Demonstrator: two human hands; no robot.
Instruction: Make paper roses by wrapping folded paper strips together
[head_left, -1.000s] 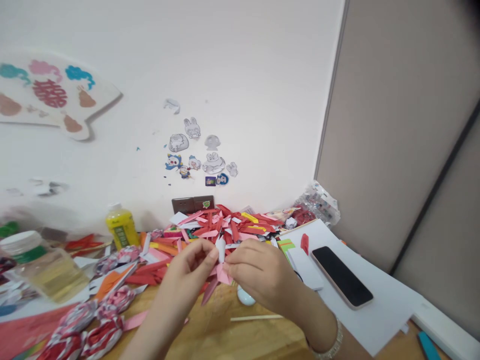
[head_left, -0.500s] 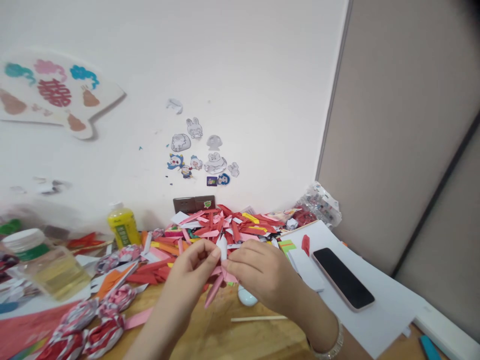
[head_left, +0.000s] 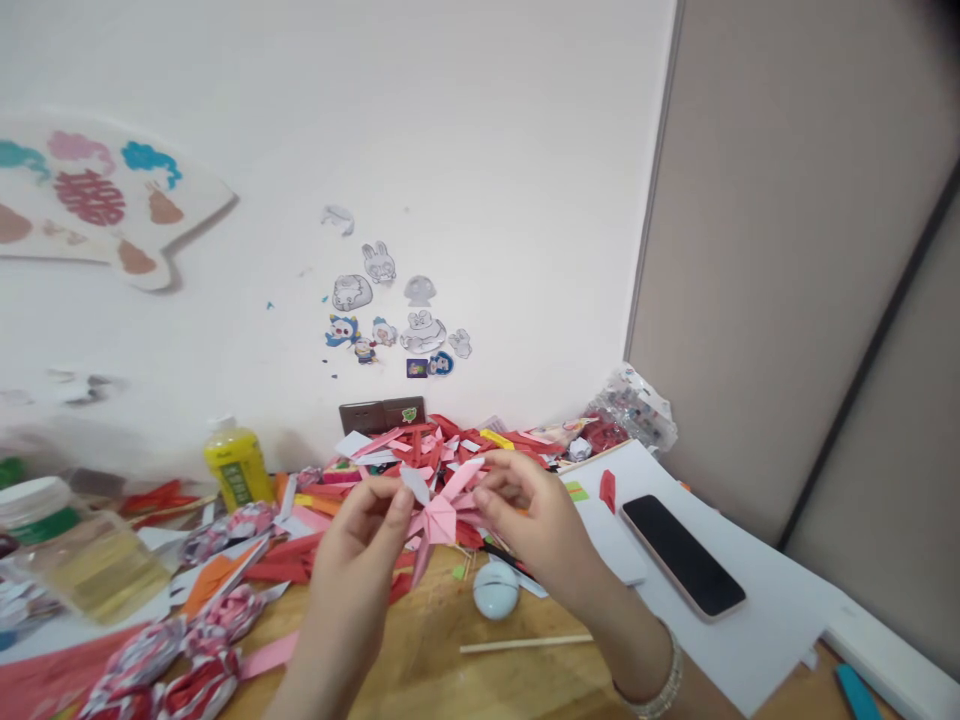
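A folded pink paper piece [head_left: 440, 521] with several pointed arms, one of them whitish, is held up between my two hands over the wooden table. My left hand [head_left: 365, 535] pinches its left side near the whitish tip. My right hand [head_left: 529, 515], with a bracelet on the wrist, pinches its right side with thumb and fingers. Behind it lies a heap of red, pink, orange and yellow folded paper strips [head_left: 405, 455]. Below and to the right sit a pale round object [head_left: 496, 590] and a thin wooden stick [head_left: 525, 645].
On the right, a black phone [head_left: 682, 555] lies on white sheets [head_left: 780, 600]. At left stand a yellow bottle [head_left: 238, 465] and a jar of yellowish liquid [head_left: 97, 570], near twisted red-and-white bundles [head_left: 202, 665]. A clear plastic bag [head_left: 637, 405] rests against the wall.
My hands have moved apart, and the pink paper piece now shows its square centre between them. More of the pale round object is visible. The camera view has shifted slightly.
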